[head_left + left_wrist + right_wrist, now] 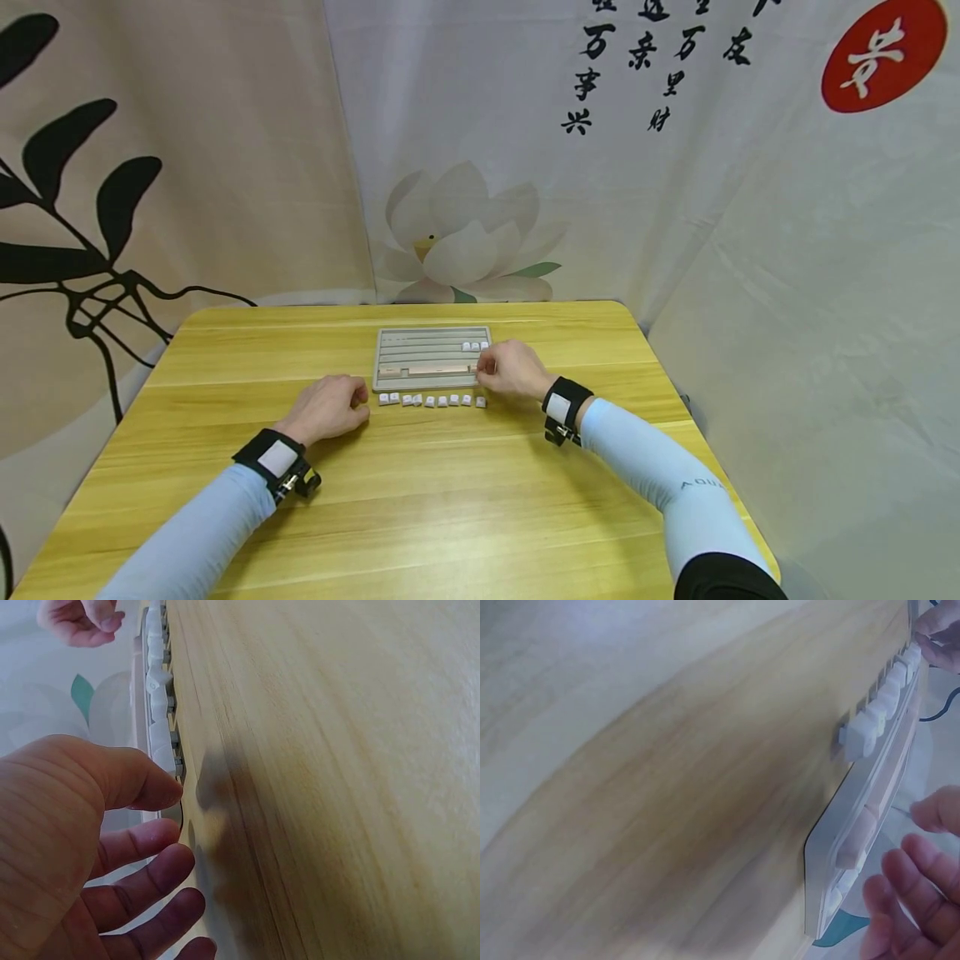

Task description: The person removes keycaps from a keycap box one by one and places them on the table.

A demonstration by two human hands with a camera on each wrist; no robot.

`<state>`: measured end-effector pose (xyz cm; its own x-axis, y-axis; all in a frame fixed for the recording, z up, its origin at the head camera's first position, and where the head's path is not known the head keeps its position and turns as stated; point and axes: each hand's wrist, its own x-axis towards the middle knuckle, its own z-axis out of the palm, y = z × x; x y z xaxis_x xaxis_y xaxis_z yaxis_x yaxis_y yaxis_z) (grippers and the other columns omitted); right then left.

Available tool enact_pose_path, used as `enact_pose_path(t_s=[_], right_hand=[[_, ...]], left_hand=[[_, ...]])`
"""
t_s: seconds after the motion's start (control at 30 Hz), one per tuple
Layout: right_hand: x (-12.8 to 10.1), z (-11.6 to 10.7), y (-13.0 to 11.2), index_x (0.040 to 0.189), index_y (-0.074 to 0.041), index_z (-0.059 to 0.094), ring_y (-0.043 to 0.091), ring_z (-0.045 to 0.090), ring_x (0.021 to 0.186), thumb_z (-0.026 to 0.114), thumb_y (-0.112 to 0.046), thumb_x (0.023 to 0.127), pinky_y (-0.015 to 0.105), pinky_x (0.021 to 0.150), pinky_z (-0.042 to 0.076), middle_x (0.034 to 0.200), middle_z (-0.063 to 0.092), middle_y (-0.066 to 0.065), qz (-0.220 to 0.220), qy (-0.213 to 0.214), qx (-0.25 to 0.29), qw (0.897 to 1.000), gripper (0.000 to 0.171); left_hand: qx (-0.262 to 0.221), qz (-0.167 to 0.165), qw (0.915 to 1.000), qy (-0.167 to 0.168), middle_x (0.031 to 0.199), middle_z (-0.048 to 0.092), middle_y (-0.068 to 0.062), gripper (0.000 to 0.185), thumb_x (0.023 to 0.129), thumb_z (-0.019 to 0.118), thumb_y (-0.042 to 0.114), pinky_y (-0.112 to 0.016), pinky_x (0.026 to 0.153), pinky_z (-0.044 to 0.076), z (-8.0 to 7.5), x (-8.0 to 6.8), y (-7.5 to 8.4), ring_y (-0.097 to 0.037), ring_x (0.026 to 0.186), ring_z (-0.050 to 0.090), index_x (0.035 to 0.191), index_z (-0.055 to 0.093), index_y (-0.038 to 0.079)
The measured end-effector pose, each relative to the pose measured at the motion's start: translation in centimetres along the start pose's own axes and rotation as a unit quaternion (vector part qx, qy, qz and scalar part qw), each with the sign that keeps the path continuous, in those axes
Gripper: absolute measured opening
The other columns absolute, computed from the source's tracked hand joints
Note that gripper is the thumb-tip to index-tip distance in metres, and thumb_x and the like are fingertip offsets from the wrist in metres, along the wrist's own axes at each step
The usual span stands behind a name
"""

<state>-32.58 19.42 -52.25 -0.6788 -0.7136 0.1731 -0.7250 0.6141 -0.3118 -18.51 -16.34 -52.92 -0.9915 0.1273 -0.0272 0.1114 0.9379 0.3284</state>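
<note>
A grey keycap tray point(427, 337) lies at the middle of the wooden table point(450, 492). It holds a few white keycaps point(475, 346) at its upper right and a long peach bar point(438, 369) lower down. A row of several loose white keycaps point(431, 401) lies on the table just in front of it. My left hand point(330, 406) rests on the table at the row's left end, fingers loosely curled and holding nothing point(127, 855). My right hand point(510, 368) is at the tray's right edge, fingertips bunched against it; whether it pinches anything is hidden.
Printed fabric backdrops hang close behind and to the right of the table. The table's rounded right edge point(675, 375) is near my right forearm. Bare wood stretches between the keycap row and the near edge.
</note>
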Motion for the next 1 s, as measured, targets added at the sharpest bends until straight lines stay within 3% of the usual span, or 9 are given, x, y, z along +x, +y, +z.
enact_pose_path(t_s=[0.37,0.6,1.0], right_hand=[[0.7,0.1,0.4,0.111,-0.015,0.085,0.010,0.068,0.077,0.083,-0.030,0.099,0.025,0.067,0.053,0.100,0.082,0.001,0.035,0.019,-0.004,0.999,0.019],[1.5,0.1,0.3,0.119,-0.013,0.084,0.019,0.076,0.094,0.083,-0.035,0.099,0.035,0.080,0.062,0.113,0.084,0.005,0.051,0.015,0.006,0.999,0.029],[3.1,0.2,0.0,0.122,-0.013,0.082,0.023,0.078,0.103,0.082,-0.035,0.100,0.039,0.086,0.064,0.118,0.083,0.006,0.054,-0.001,-0.008,0.998,0.031]], left_hand=[[-0.001,-0.001,1.0000,0.003,0.087,0.070,0.000,0.016,0.092,0.078,0.024,-0.033,0.066,0.046,0.2,0.1,0.0,-0.017,0.075,0.059,0.102,0.076,0.012],[0.004,0.005,0.9999,0.011,0.089,0.071,0.000,0.017,0.092,0.078,0.025,-0.035,0.069,0.049,0.3,0.2,0.0,-0.016,0.078,0.061,0.103,0.076,0.012],[0.003,0.006,1.0000,0.005,0.089,0.071,-0.001,0.017,0.093,0.079,0.026,-0.034,0.069,0.048,0.0,0.1,0.0,-0.017,0.078,0.060,0.103,0.076,0.012]])
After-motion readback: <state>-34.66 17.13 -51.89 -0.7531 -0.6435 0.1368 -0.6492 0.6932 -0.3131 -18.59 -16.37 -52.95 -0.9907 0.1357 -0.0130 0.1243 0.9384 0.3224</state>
